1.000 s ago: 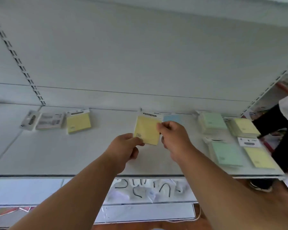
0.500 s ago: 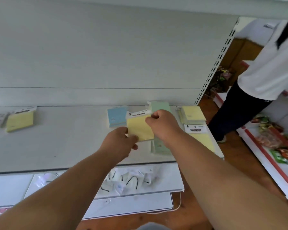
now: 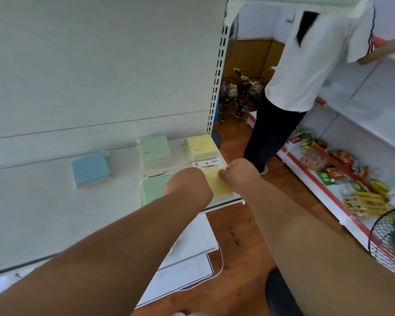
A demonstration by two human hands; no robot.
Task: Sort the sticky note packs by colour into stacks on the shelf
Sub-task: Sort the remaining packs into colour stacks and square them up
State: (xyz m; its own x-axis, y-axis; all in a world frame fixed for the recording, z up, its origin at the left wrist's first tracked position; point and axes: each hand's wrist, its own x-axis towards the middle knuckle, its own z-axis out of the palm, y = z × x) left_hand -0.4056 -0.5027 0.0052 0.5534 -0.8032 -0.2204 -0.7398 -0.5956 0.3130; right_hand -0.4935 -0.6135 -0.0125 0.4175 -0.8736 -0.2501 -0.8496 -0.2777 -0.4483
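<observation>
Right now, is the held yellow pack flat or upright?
Flat: the yellow pack lies level at the shelf corner, both hands gripping it.

Both hands are down at the right end of the white shelf (image 3: 43, 201), working a yellow sticky note pack (image 3: 217, 182). The right hand (image 3: 238, 175) pinches its right edge; the left hand (image 3: 187, 187) covers the left side, its grip hidden from view. Behind sit a yellow stack (image 3: 202, 148), a green stack (image 3: 154, 151) and a blue stack (image 3: 91, 169). Another green pack (image 3: 153, 190) lies just left of the hands. A person in a white shirt (image 3: 310, 65) stands in the aisle.
</observation>
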